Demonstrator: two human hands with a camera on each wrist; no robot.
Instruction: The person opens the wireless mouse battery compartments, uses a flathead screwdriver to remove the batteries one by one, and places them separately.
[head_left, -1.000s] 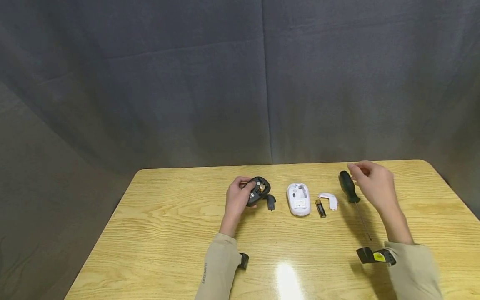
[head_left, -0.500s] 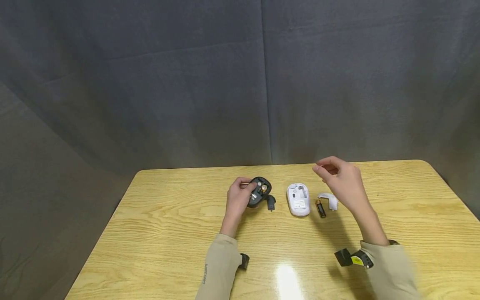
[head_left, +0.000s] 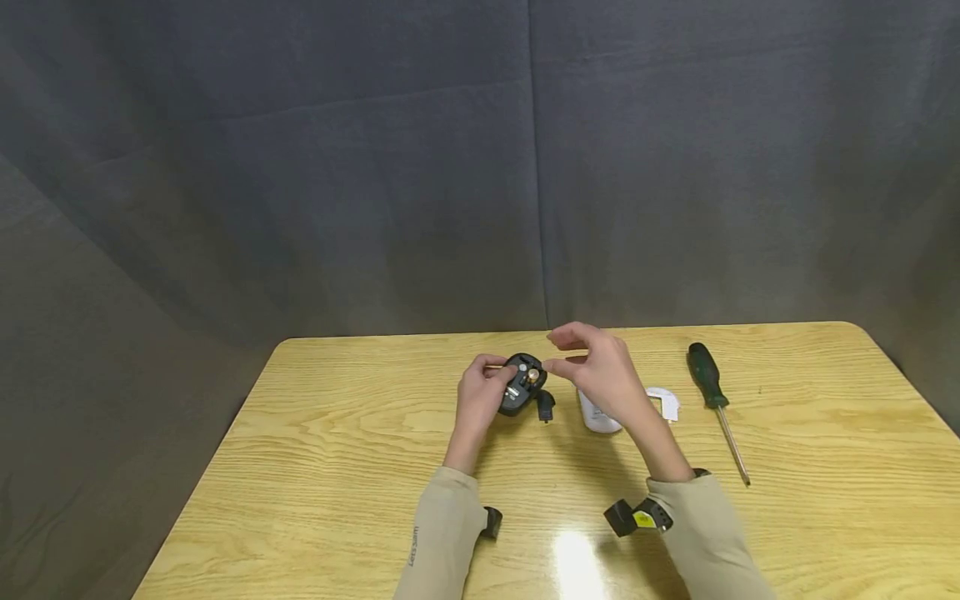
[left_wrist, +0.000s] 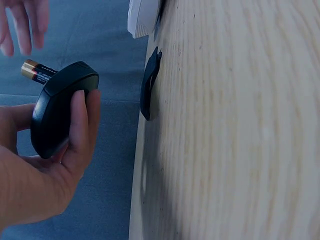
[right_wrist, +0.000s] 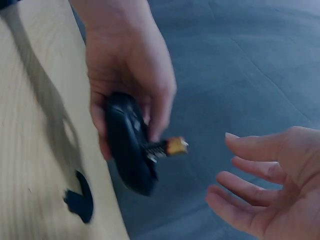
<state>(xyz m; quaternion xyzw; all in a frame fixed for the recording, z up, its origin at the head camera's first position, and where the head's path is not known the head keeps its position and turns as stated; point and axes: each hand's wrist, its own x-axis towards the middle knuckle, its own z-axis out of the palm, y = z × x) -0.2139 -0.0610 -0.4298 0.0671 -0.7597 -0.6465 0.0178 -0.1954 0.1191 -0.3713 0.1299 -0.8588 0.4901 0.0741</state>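
Observation:
My left hand (head_left: 480, 395) grips a black computer mouse (left_wrist: 60, 107) above the table, its underside turned up in the head view. A battery (right_wrist: 170, 146) with a copper-coloured end sticks out of the mouse's compartment. Close to the battery, my right hand (head_left: 600, 368) is apart from it, fingers spread a little and nothing between them. The black battery cover (left_wrist: 150, 82) lies on the table below the mouse. Partly hidden behind the right hand are a white mouse (head_left: 597, 417) and its white cover (head_left: 667, 402).
A screwdriver (head_left: 707, 375) with a dark green handle lies at the right of the wooden table (head_left: 337, 467). Behind the table's far edge hangs a grey curtain (head_left: 375, 208).
My right hand has moved left from the screwdriver, over the white mouse, to beside the black mouse. The screwdriver stays on the table. The left hand has barely moved.

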